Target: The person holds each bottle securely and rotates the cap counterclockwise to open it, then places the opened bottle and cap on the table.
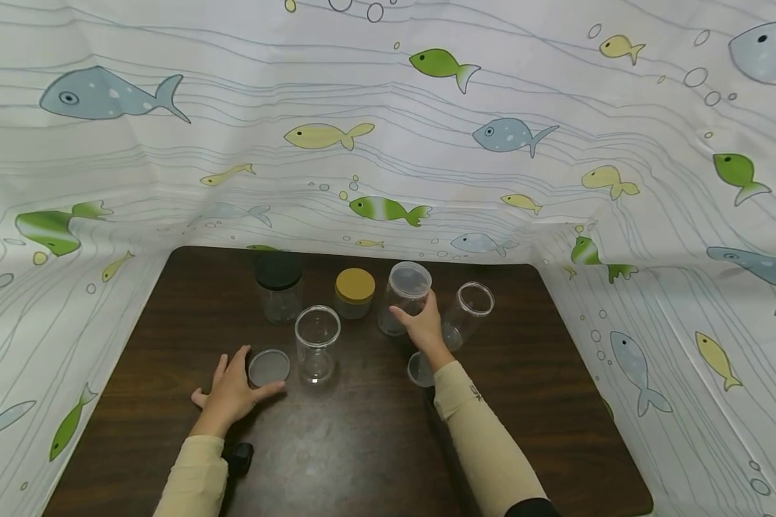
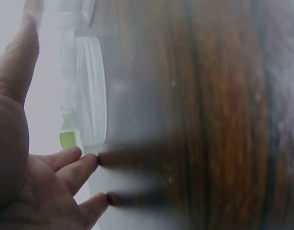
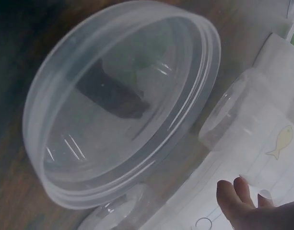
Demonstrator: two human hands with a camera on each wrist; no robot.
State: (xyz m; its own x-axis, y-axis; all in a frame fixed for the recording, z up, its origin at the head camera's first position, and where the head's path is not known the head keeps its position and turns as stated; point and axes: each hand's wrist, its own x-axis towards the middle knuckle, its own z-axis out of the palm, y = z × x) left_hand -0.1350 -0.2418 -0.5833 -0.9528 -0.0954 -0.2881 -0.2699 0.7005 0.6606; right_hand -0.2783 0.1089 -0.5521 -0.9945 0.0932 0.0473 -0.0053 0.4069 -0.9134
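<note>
My left hand [image 1: 229, 391] is spread beside a clear round lid [image 1: 269, 368] on the dark table, thumb and forefinger on either side of its near-left rim. In the left wrist view, the fingers [image 2: 72, 167] stretch straight toward the tabletop by the lid [image 2: 91, 91]. My right hand [image 1: 425, 327] grips a tall clear jar [image 1: 393, 319] topped with a translucent lid [image 1: 410, 279], thumb across its front. Below that wrist lies another clear lid [image 1: 420, 369], large in the right wrist view.
An open clear jar [image 1: 317, 352] stands between the hands, another [image 1: 468, 316] right of the right hand. Behind are a jar with a black lid [image 1: 278, 273] and a short jar with a yellow lid [image 1: 354, 286]. A fish-patterned curtain [image 1: 388, 165] surrounds the table [image 1: 336, 459].
</note>
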